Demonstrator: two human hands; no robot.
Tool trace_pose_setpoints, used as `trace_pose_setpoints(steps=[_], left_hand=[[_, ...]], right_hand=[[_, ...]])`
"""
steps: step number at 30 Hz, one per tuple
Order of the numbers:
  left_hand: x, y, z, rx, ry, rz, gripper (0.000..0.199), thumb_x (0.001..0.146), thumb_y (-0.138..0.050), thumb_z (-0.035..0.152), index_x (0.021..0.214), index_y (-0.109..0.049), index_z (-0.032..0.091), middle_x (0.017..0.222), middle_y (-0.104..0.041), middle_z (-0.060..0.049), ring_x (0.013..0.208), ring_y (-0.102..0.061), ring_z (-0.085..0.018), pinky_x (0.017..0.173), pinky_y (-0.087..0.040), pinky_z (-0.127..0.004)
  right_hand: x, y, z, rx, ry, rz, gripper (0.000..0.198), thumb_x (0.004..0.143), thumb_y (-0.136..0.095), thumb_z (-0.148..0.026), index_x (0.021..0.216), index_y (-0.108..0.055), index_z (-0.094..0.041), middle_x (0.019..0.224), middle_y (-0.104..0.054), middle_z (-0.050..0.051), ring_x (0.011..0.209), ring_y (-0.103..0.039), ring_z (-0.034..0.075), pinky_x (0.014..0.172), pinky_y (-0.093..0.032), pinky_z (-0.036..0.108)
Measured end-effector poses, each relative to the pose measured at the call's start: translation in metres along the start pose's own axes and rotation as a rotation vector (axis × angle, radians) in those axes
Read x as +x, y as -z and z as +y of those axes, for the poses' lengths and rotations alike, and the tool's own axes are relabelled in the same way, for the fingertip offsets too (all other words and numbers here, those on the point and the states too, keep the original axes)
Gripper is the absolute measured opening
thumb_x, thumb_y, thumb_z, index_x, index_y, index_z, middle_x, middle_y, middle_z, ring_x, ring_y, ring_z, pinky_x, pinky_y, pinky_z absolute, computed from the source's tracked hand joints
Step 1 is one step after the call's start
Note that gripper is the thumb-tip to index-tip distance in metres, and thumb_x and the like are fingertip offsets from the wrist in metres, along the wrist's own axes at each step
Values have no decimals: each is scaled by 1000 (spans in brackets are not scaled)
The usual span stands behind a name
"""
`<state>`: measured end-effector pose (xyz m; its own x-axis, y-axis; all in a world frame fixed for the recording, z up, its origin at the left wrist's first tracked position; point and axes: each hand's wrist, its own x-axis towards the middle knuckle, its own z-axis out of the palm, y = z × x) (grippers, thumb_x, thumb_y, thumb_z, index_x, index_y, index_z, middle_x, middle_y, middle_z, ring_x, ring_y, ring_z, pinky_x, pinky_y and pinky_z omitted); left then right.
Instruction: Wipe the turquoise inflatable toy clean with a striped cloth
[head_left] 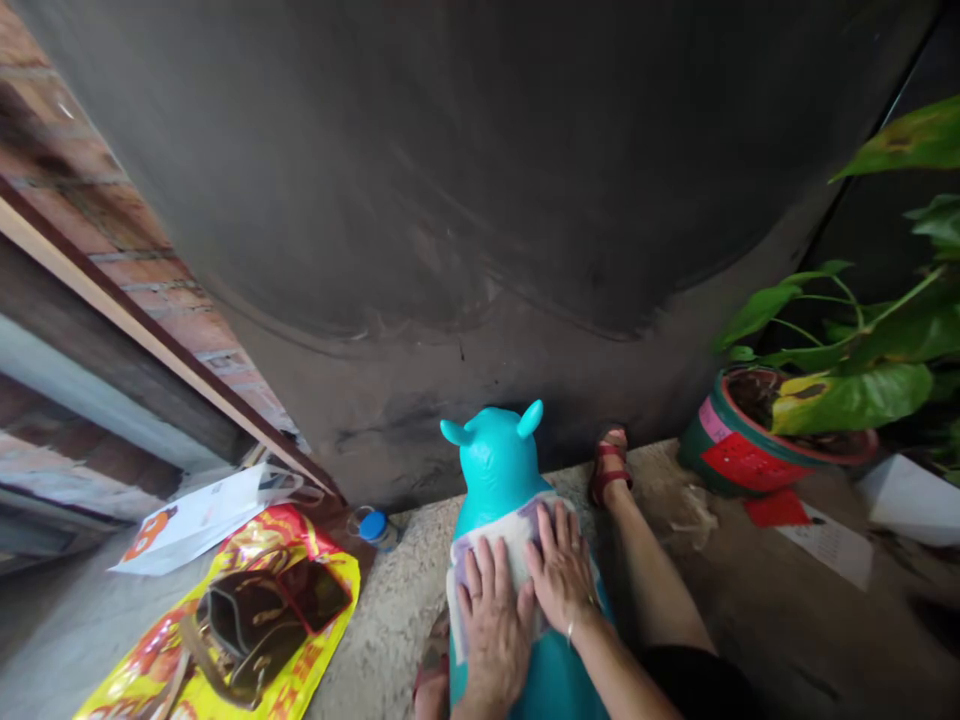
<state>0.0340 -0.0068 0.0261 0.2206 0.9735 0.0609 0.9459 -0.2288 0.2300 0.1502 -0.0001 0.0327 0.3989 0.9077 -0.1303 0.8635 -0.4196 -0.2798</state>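
Observation:
A turquoise animal-shaped toy point(499, 460) with two small ears stands between my legs, its head toward the dark wall. Over its neck and back lies a white and purple cloth point(470, 552). My left hand point(495, 625) rests flat on the cloth, fingers stretched out and a little apart. Beside it, my right hand point(561, 570) also lies flat on the cloth, with a ring on one finger and a bracelet at the wrist. Both palms press on the cloth and hide part of it. Neither hand grips anything.
At left, a brown handbag point(244, 625) sits on a yellow and red plastic bag point(341, 590), near a white paper bag point(202, 520) and a blue-lidded jar point(375, 528). A potted plant point(750, 455) stands at right. A dark panel point(487, 200) rises ahead. My sandalled foot point(611, 465) is beside the toy.

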Motion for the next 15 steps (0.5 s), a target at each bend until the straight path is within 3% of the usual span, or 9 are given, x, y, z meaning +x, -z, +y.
trace_pose_setpoints(steps=[3,6,9,12,15], left_hand=[[24,9,5,15,-11,-26,55,95,-31,38,146,-19,21,158,-20,-13,145,-17,-33,112,-30,-58],[26,14,3,72,-23,-16,56,94,-33,39,145,-19,21,157,-21,-13,145,-18,-33,112,-31,-57],[-1,6,-3,160,-71,20,55,91,-41,35,143,-27,22,154,-28,-13,142,-28,-31,109,-36,-53],[-49,-14,-11,187,-138,57,59,84,-51,39,140,-35,27,150,-37,-10,139,-36,-31,102,-42,-50],[-88,-32,-14,158,-56,92,49,86,-45,40,135,-44,32,145,-45,-7,135,-42,-31,101,-42,-52]], right_hand=[[33,14,-3,24,40,-29,63,96,-27,-49,151,-10,-24,160,-5,7,146,-7,29,115,-19,47],[28,20,-5,35,14,-39,63,95,-28,-51,151,-13,-25,160,-10,8,144,-13,32,113,-23,50],[-13,7,0,17,-63,-40,64,95,-28,-52,150,-17,-23,158,-16,12,142,-21,37,109,-29,54],[-71,-29,18,-25,-139,-21,66,93,-28,-54,150,-20,-21,155,-24,14,137,-30,40,103,-36,57],[-111,-61,38,12,-129,2,69,90,-30,-58,148,-27,-21,147,-40,15,132,-38,42,101,-39,62]])
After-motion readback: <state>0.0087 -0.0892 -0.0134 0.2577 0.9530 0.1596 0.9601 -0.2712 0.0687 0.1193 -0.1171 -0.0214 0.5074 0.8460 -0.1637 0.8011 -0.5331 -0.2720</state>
